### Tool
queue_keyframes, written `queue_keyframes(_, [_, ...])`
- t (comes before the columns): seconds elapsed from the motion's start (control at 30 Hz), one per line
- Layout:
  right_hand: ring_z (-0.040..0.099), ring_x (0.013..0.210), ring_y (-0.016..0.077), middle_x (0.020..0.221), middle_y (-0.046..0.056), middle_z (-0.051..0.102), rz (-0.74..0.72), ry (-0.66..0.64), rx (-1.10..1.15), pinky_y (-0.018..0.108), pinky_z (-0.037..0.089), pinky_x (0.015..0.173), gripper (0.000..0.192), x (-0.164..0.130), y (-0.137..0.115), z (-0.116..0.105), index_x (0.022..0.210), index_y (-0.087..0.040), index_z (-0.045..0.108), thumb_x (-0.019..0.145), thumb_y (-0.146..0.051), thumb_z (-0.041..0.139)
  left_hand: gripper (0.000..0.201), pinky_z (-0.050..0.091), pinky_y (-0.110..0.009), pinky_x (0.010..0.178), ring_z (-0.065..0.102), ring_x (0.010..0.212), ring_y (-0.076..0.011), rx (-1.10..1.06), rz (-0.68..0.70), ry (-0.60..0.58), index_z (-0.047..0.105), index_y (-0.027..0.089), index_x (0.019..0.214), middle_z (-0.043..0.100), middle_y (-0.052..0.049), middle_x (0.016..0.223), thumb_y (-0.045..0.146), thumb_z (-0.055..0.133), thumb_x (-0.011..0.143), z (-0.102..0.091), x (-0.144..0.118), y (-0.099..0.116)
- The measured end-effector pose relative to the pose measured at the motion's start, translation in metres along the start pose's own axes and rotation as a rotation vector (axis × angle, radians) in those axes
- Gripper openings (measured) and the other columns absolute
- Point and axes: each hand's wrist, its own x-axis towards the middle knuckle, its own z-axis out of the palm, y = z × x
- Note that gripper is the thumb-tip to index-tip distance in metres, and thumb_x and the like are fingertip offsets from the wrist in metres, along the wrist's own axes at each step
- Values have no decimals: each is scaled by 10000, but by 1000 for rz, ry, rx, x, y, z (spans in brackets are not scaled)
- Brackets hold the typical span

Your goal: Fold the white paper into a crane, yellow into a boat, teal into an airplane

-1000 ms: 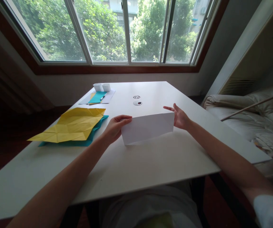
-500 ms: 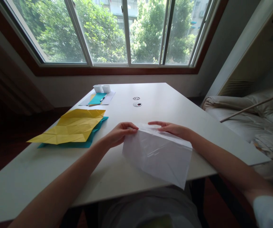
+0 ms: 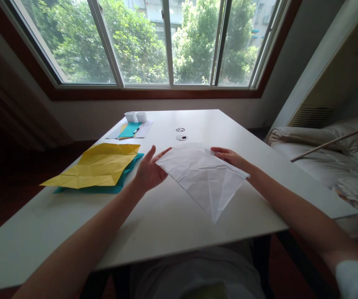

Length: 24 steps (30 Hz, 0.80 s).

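White paper sheet [image 3: 199, 168] just right of frame centre, likely light, floppy, easily torn, so hold by edges; right grip [image 3: 216, 152] pinches its upper edge, left grip [image 3: 160, 157] spread wide at left corner.

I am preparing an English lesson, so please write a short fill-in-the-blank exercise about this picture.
The creased sheet between the left hand and the right hand is ____.
Only the ____ hand has its thumb raised clear of it.
The large sheet on the turquoise paper is ____.
At the table's far left corner stand ____ small containers.

Missing words: white; left; yellow; two.
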Motion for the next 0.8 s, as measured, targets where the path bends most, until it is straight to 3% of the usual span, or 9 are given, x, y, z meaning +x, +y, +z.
queue_keyframes(0.1, [644, 611, 122, 757, -5, 705, -75, 105, 50, 232, 537, 596, 287, 6, 2, -1, 969, -210, 651, 687, -170, 692, 523, 518, -277, 698, 650, 789, -181, -69, 36, 21, 414, 159, 1255, 660, -90, 907, 486, 439, 848, 0, 3, -2])
queue_keyframes(0.23, [631, 588, 121, 737, -1, 701, -117, 157, 106, 233, 532, 560, 296, 8, 4, 2, 945, -213, 664, 657, -172, 717, 511, 518, -306, 713, 651, 827, -186, -9, 71, 86, 351, 272, 1283, 649, -67, 947, 374, 542, 820, 6, 3, -6])
queue_keyframes(0.3, [621, 572, 115, 715, -3, 697, -129, 179, 119, 222, 529, 546, 296, 7, 4, 5, 924, -207, 671, 637, -167, 730, 499, 515, -307, 729, 648, 831, -180, 61, 81, 99, 403, 281, 1256, 649, -65, 968, 294, 591, 793, 6, 4, -8])
queue_keyframes(0.4, [620, 577, 109, 723, -4, 699, -142, 195, 114, 213, 530, 552, 296, 5, 3, 8, 917, -202, 675, 629, -176, 740, 397, 506, -283, 744, 639, 816, -159, 182, 90, 91, 549, 203, 1127, 657, -70, 959, 189, 647, 743, 3, 5, -11])
queue_keyframes(0.67, [637, 611, 122, 809, 2, 697, -75, 13, 9, 254, 551, 574, 454, 1, 3, 8, 1035, -233, 638, 602, -185, 767, 412, 465, -270, 772, 619, 851, -156, 331, 106, 116, 652, 151, 1010, 678, -83, 959, 118, 755, 612, 0, 10, -17])
queue_keyframes(0.8, [641, 676, 128, 884, 22, 693, -104, -9, -18, 259, 557, 629, 455, 1, 6, 13, 1019, -214, 650, 584, -192, 781, 378, 459, -274, 772, 617, 814, -148, 348, 142, 164, 683, 144, 943, 689, -74, 923, 136, 779, 578, -1, 12, -18])
